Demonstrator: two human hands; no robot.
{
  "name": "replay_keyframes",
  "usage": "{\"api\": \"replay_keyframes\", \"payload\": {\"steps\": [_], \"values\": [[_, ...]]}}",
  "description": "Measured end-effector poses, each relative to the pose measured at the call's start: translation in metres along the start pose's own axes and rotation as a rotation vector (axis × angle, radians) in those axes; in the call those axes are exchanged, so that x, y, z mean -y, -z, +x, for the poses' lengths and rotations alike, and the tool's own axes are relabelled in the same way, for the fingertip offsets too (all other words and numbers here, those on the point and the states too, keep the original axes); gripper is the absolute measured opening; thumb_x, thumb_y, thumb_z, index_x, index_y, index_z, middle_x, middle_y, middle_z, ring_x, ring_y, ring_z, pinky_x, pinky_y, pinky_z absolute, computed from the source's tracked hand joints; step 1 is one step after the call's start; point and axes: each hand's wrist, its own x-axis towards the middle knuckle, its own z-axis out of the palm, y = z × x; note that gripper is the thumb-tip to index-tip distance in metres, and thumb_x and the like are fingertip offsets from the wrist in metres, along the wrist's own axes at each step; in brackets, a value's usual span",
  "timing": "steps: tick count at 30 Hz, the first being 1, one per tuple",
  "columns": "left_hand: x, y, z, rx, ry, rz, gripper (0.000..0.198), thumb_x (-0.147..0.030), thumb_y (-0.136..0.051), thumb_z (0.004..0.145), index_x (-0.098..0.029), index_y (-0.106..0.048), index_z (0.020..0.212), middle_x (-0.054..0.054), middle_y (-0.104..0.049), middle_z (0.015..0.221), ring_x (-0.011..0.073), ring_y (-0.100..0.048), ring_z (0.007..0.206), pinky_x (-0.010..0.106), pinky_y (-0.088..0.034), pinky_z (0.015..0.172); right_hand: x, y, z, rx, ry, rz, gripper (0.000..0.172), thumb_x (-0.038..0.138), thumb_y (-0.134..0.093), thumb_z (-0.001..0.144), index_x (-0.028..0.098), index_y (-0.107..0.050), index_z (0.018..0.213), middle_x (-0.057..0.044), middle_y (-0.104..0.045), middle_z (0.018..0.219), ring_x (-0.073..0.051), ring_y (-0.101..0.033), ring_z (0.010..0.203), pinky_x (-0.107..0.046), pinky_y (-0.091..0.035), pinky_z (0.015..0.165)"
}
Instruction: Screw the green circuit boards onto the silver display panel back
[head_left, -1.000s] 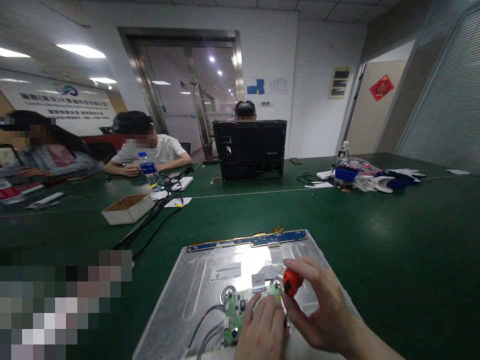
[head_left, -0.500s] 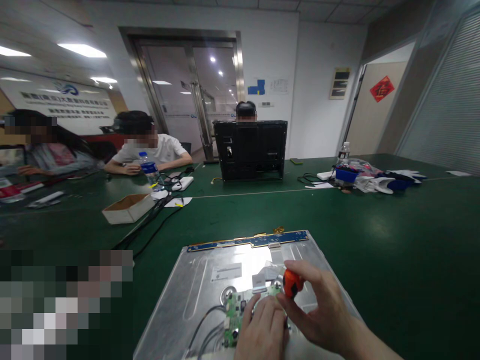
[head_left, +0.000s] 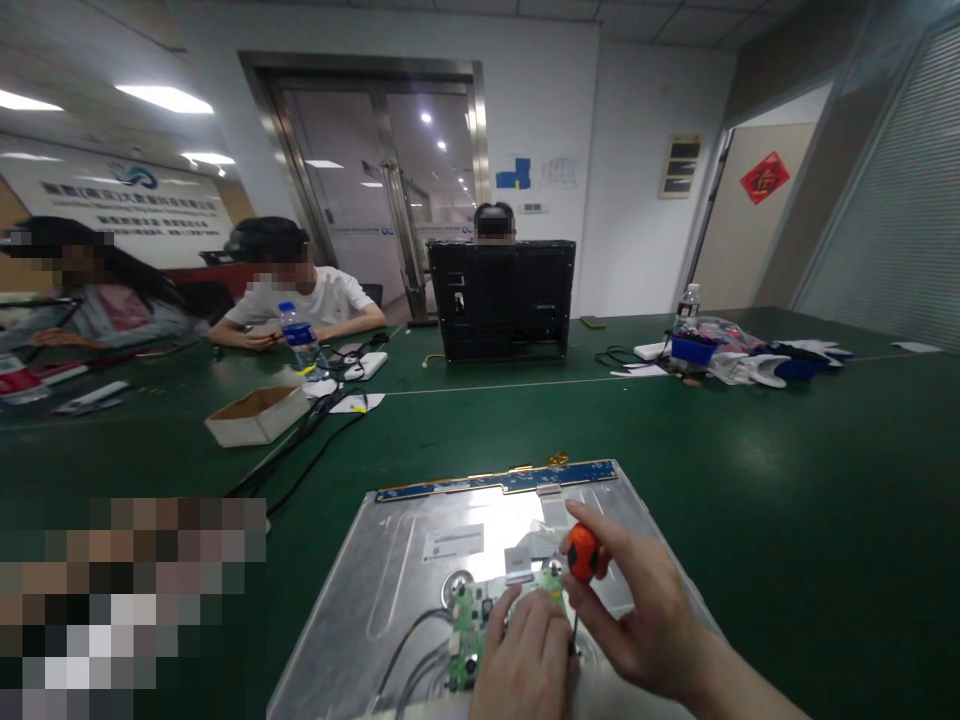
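Observation:
An orange and black screwdriver [head_left: 581, 553] stands nearly upright, its handle between the thumb and fingers of my right hand [head_left: 649, 615]. Its thin shaft points down beside the green circuit board [head_left: 466, 622]; the tip is hidden by my left hand [head_left: 527, 650]. That hand lies over the board's right part, fingers stretched forward and pressing on it. Beneath the board is a silvery metal panel [head_left: 397, 560] with a white label [head_left: 453, 543]. A blue circuit strip [head_left: 495, 483] runs along the panel's far edge, and a flat ribbon cable [head_left: 517, 563] meets the green board.
Dark cables [head_left: 409, 650] leave the board's left side. A cardboard box [head_left: 255, 418] and a water bottle [head_left: 300, 338] stand at left. Across the green table [head_left: 787, 470] is a black display housing [head_left: 502, 300] before a person. Gloves [head_left: 757, 368] lie at right; two other people sit at left.
My right index finger has lifted a little, and the screwdriver handle has turned in my grasp, showing more of its black part. My left hand stays in place on the board.

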Motion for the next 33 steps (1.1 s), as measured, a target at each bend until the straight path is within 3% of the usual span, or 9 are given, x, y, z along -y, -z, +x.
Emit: {"api": "replay_keyframes", "payload": {"steps": [7, 13, 21, 27, 30, 33], "values": [[0.000, 0.002, 0.000, 0.069, -0.005, 0.014, 0.045, -0.023, -0.020, 0.106, -0.019, -0.060, 0.087, 0.000, -0.066, 0.082, 0.0147, -0.064, 0.081, 0.032, -0.040, 0.094, -0.001, 0.002, -0.001, 0.105, -0.036, 0.043, 0.056, 0.012, -0.045, 0.088, 0.015, -0.032, 0.143, -0.004, -0.068, 0.085, -0.015, -0.064, 0.063, -0.027, -0.055, 0.059], [0.002, -0.001, -0.003, 0.046, -0.043, 0.019, 0.040, -0.016, -0.023, 0.104, -0.019, -0.061, 0.089, 0.000, -0.067, 0.080, 0.0144, -0.063, 0.077, 0.032, -0.042, 0.091, -0.005, -0.004, -0.009, 0.070, -0.016, 0.056, 0.055, 0.010, -0.044, 0.088, 0.017, -0.029, 0.141, -0.005, -0.068, 0.089, -0.016, -0.064, 0.065, -0.026, -0.053, 0.055], [0.005, -0.009, -0.018, 0.095, 0.004, 0.025, 0.029, -0.015, -0.033, 0.099, -0.021, -0.058, 0.086, 0.000, -0.067, 0.082, 0.0152, -0.065, 0.082, 0.031, -0.042, 0.097, -0.004, -0.007, -0.001, -0.039, -0.003, 0.012, 0.036, 0.022, -0.054, 0.093, 0.022, -0.043, 0.126, 0.000, -0.063, 0.081, -0.014, -0.057, 0.058, -0.025, -0.050, 0.050], [0.003, -0.008, -0.017, 0.106, 0.026, 0.009, 0.029, -0.016, -0.033, 0.099, -0.022, -0.059, 0.088, -0.001, -0.069, 0.086, 0.0157, -0.066, 0.085, 0.032, -0.039, 0.099, -0.004, -0.008, 0.000, -0.026, 0.026, 0.018, 0.039, 0.021, -0.055, 0.094, 0.023, -0.044, 0.132, -0.003, -0.063, 0.087, -0.014, -0.058, 0.063, -0.024, -0.052, 0.051], [0.002, -0.011, -0.015, 0.061, 0.033, 0.012, 0.038, -0.022, -0.027, 0.103, -0.022, -0.061, 0.087, -0.001, -0.070, 0.083, 0.0150, -0.066, 0.082, 0.032, -0.038, 0.097, -0.003, -0.008, 0.000, -0.025, 0.015, 0.024, 0.041, 0.018, -0.055, 0.093, 0.022, -0.044, 0.132, -0.002, -0.064, 0.086, -0.014, -0.058, 0.062, -0.025, -0.052, 0.051], [0.001, -0.017, -0.011, -0.094, 0.032, 0.021, 0.050, -0.028, -0.018, 0.107, -0.021, -0.061, 0.081, 0.000, -0.069, 0.077, 0.0146, -0.064, 0.077, 0.032, -0.038, 0.094, -0.003, -0.009, -0.001, -0.031, 0.007, 0.044, 0.044, 0.014, -0.055, 0.090, 0.020, -0.043, 0.132, -0.003, -0.065, 0.085, -0.014, -0.058, 0.061, -0.025, -0.052, 0.050]]}}
